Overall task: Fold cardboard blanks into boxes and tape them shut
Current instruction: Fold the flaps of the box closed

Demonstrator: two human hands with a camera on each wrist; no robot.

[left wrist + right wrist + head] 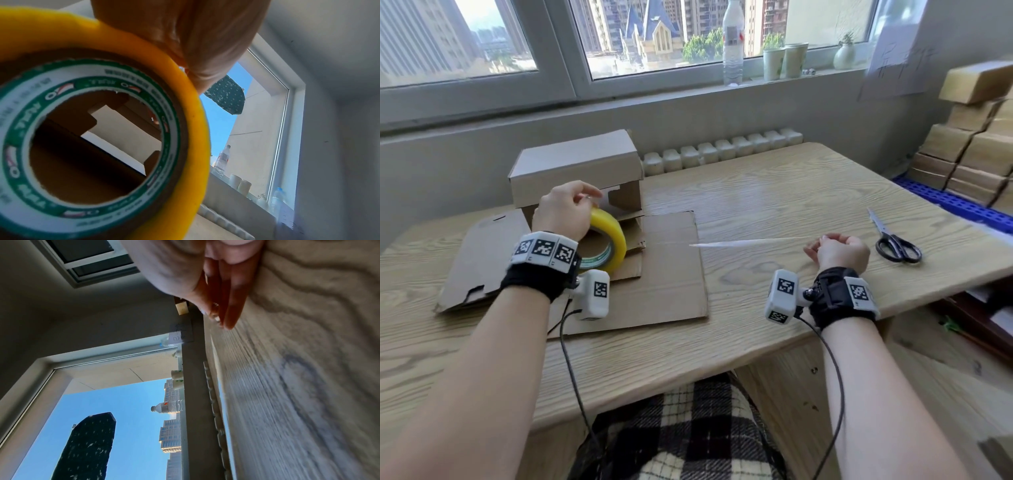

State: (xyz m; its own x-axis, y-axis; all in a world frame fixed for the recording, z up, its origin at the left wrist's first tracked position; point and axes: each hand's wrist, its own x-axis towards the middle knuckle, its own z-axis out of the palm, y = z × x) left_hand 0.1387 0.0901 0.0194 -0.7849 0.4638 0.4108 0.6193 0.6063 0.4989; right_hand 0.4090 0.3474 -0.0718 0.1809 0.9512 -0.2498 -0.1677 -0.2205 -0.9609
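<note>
Right now the left hand [566, 214] grips the tape roll [607, 244], fingers curled over its top edge, and holds it upright on the flat cardboard blanks [671, 274] at the left of the table [774, 192]. Seen from the left wrist, the roll [185, 129] fills the view, its green-and-white core label facing the camera. Across the table, a stretched strip of clear tape [750, 241] runs from the roll side to the right hand [837, 250], whose fingers are curled and pinch the strip's end just above the wood. Behind the roll stands a partly folded box [575, 168], touching the blanks. Scissors [893, 240] lie closed near the right hand.
</note>
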